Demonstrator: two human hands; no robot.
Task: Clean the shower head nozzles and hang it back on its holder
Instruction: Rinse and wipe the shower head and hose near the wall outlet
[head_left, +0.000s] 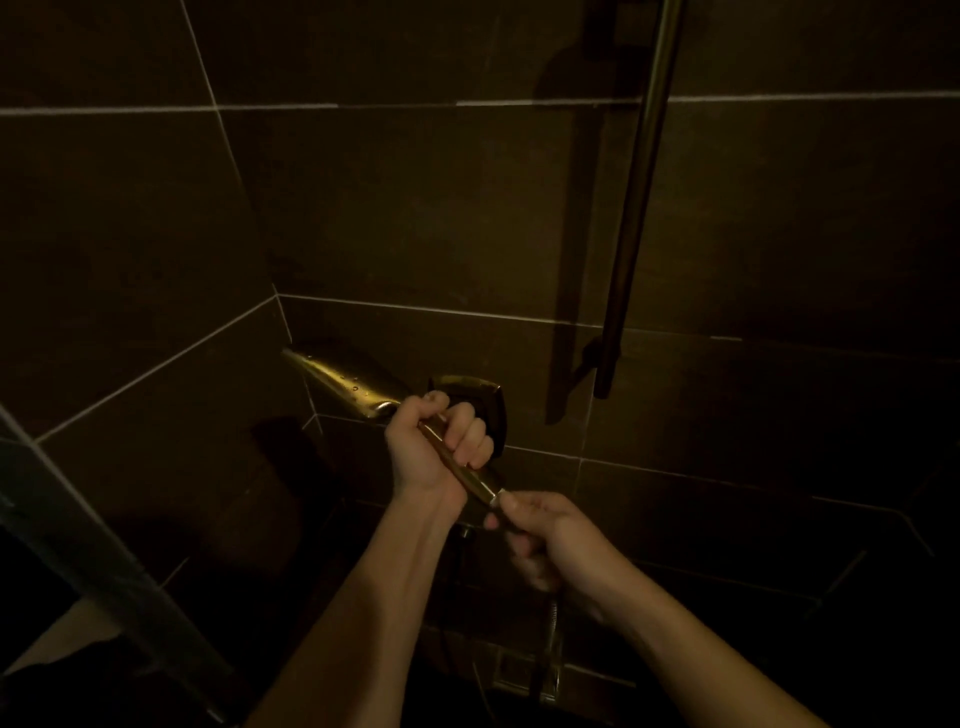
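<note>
dark tiled shower walls (415, 208) surround the scene. the shower head (343, 379) is gripped at its handle by the fisted left hand (436, 447); the hose end (496, 506) is pinched by the right hand (540, 525). hanging on the rail (639, 208) remains undone; nozzle cleaning cannot be judged.

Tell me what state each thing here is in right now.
Gold metal shower head: off its holder, wet with droplets, held roughly level.
Left hand: closed around the handle.
Right hand: pinching the handle's hose end.
Metal hose: hanging down.
Dark vertical wall rail: fixed, bare.
</note>
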